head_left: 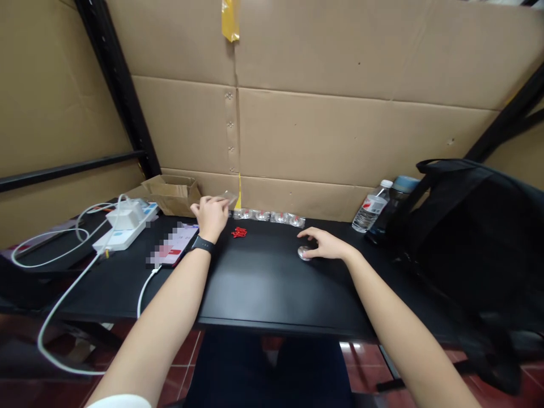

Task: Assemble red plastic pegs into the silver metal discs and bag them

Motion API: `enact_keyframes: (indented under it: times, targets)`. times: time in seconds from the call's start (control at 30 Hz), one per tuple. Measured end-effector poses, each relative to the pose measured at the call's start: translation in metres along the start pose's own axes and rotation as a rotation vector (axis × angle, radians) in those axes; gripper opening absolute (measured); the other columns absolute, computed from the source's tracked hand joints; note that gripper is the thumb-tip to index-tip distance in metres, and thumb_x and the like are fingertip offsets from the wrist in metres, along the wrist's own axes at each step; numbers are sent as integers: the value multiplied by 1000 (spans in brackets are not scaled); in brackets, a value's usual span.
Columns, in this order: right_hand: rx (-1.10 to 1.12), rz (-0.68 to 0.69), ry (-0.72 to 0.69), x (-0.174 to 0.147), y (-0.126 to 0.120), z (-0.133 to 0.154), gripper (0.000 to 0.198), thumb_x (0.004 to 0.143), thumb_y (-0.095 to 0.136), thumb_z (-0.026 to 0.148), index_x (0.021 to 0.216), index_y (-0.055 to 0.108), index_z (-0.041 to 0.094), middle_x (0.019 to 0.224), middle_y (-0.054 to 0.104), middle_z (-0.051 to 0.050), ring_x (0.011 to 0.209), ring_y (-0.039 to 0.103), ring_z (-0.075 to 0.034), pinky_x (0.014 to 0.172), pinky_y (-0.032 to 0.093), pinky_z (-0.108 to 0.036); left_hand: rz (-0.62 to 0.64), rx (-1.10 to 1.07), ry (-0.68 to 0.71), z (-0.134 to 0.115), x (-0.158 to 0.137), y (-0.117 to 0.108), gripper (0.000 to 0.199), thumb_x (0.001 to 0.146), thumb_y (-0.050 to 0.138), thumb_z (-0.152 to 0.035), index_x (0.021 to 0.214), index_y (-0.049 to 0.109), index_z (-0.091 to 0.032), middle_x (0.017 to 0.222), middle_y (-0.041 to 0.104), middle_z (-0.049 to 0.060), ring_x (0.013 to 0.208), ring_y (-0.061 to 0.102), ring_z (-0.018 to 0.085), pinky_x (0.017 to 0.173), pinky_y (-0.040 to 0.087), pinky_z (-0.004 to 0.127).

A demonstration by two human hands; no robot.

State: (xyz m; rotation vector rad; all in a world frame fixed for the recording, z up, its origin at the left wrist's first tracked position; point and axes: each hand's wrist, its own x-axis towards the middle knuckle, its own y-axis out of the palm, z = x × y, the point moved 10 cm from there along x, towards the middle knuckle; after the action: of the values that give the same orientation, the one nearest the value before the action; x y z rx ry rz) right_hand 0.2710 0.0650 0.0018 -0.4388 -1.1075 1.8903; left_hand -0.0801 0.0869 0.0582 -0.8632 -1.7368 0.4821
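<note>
My left hand (211,216), with a dark watch band on its wrist, is closed near the back of the table and pinches a clear plastic bag (229,198). Just right of it lies a small pile of red pieces (239,232). Farther right, my right hand (323,243) is low over the tabletop, its fingers apart and curved. Its thumb touches the edge of a round, shiny silver disc (303,253) lying on the table. Along the back wall runs a row of several clear packets (262,215) with silver and red contents.
At left are a charging phone (176,245), a white power strip (125,233) with cables, and an open cardboard box (170,192). A water bottle (370,211), a dark bottle with a blue lid (403,185) and a black backpack (467,243) stand at right. Cardboard (314,136) walls the back.
</note>
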Motion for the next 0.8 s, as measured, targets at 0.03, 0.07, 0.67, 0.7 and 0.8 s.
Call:
enact_keyframes:
  times: [0.03, 0.07, 0.67, 0.7, 0.8]
  targets:
    - [0, 27, -1, -1, 3, 1, 61, 69, 85, 38, 125, 68, 23, 124, 68, -9, 102, 65, -24, 88, 51, -34, 28, -32, 51, -18, -4, 3, 37, 103, 41, -39, 112, 76, -29, 129, 69, 8, 128, 39, 35, 102, 19, 56]
    - [3, 42, 1, -2, 4, 1, 61, 68, 85, 37, 125, 69, 23, 122, 69, -9, 102, 66, -24, 87, 51, -34, 75, -58, 106, -38, -9, 9, 36, 102, 43, -40, 113, 76, -31, 129, 69, 7, 129, 39, 36, 102, 20, 56]
    - [0, 113, -45, -5, 6, 12, 40, 67, 81, 27, 106, 77, 24, 95, 78, -1, 80, 69, -19, 74, 52, -27, 541, 40, 272, -36, -20, 70, 20, 89, 61, -34, 98, 78, -30, 115, 76, 7, 115, 63, 33, 100, 40, 46]
    - [2, 116, -46, -6, 6, 13, 39, 67, 80, 26, 106, 77, 24, 94, 78, -1, 80, 70, -19, 74, 52, -27, 581, 29, 258, -29, -19, 73, 19, 89, 62, -34, 96, 79, -30, 111, 77, 5, 112, 65, 31, 99, 40, 45]
    - [12, 122, -44, -7, 5, 14, 39, 67, 79, 24, 106, 77, 25, 94, 78, -1, 81, 70, -19, 75, 52, -27, 654, -4, 240, -22, -21, 78, 17, 86, 63, -34, 92, 79, -31, 103, 79, 3, 105, 68, 28, 98, 41, 41]
